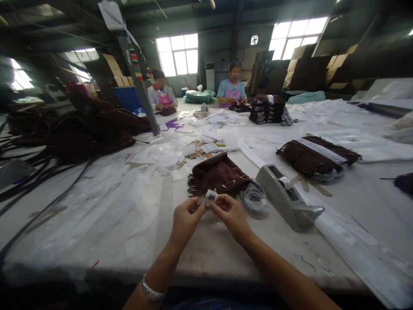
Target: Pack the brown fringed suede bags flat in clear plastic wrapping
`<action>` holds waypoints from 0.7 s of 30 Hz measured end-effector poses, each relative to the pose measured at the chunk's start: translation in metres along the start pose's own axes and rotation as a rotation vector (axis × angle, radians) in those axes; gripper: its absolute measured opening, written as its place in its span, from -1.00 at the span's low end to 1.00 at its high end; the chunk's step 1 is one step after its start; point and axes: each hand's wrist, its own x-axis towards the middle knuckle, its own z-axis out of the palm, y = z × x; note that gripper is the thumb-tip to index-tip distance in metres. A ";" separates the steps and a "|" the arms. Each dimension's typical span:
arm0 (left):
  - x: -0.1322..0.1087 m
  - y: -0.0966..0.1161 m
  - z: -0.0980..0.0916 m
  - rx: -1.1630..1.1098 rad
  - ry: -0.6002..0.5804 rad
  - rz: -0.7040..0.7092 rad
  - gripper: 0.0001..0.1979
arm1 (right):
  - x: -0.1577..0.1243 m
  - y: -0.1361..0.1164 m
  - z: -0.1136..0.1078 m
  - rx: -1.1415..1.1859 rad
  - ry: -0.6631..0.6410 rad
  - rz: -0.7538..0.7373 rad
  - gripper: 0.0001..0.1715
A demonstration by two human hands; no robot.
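My left hand (189, 217) and my right hand (229, 213) pinch a small clear plastic strip (206, 199) between thumbs and fingertips, one at each end. A whitish crumpled bit shows at its right end; I cannot tell whether it is tape or a small packet. Just beyond my fingers lies a dark brown fringed bag (219, 172) with metal eyelets along its near edge. A coil of strap wrapped in clear film (254, 200) rests by the bag's right side. Right of the coil stands a grey tape dispenser (287, 200).
A wrapped brown fringed bundle (318, 156) lies at the right, with a stack of similar bundles (267, 109) farther back. Brown bags (80, 125) heap up at the left beside a metal post (138, 82). Plastic sheets (106, 211) cover the table. Two people work across it.
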 end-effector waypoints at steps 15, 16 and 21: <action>-0.001 -0.002 -0.004 0.341 0.106 0.223 -0.84 | -0.015 -0.011 0.014 -0.223 0.088 -0.100 -0.75; -0.002 -0.004 -0.001 0.368 0.142 0.238 -0.84 | -0.015 -0.011 0.015 -0.249 0.106 -0.112 -0.75; -0.007 -0.007 0.011 0.335 0.261 0.273 -0.85 | -0.013 -0.009 0.017 -0.319 0.169 -0.166 -0.71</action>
